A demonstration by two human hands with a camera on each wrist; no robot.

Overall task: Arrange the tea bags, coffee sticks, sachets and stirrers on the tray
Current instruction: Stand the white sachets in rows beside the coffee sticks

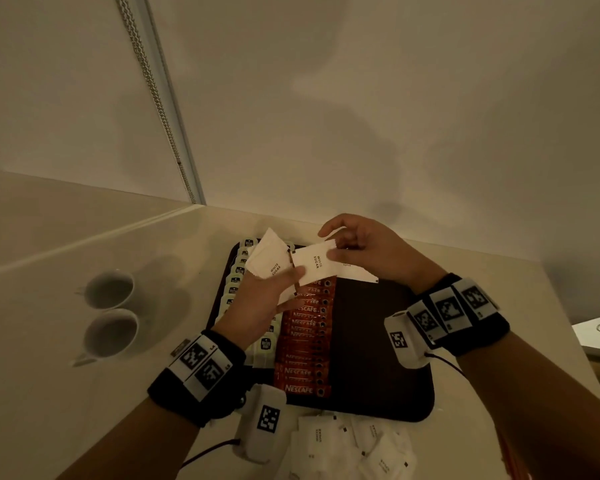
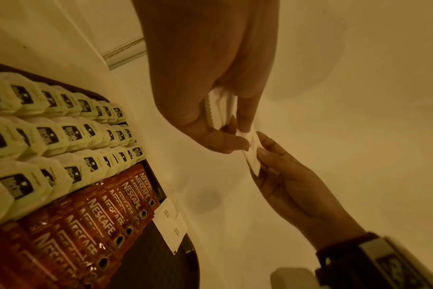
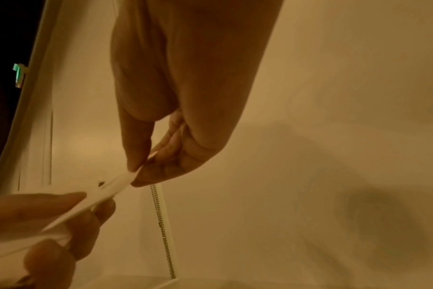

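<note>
My left hand [image 1: 284, 277] grips a small fan of white sugar sachets [image 1: 271, 261] above the far end of the dark tray [image 1: 378, 341]. My right hand [image 1: 336, 245] pinches one sachet [image 1: 314, 263] at its right edge, and the left thumb still lies on that sachet. The left wrist view shows the stack [image 2: 218, 109] and the shared sachet [image 2: 251, 150]. In the right wrist view it is pinched [image 3: 119, 183] between thumb and finger. Tea bags [image 1: 234, 282] fill the tray's left columns, with Nescafe sticks [image 1: 307, 341] beside them. Two sachets [image 1: 357, 271] lie at the far edge.
Several loose sugar sachets [image 1: 354, 445] lie on the counter in front of the tray. Two white cups [image 1: 110, 289] [image 1: 111, 332] stand to the left. A wall with a hanging bead chain [image 1: 153, 98] is close behind. The tray's right half is bare.
</note>
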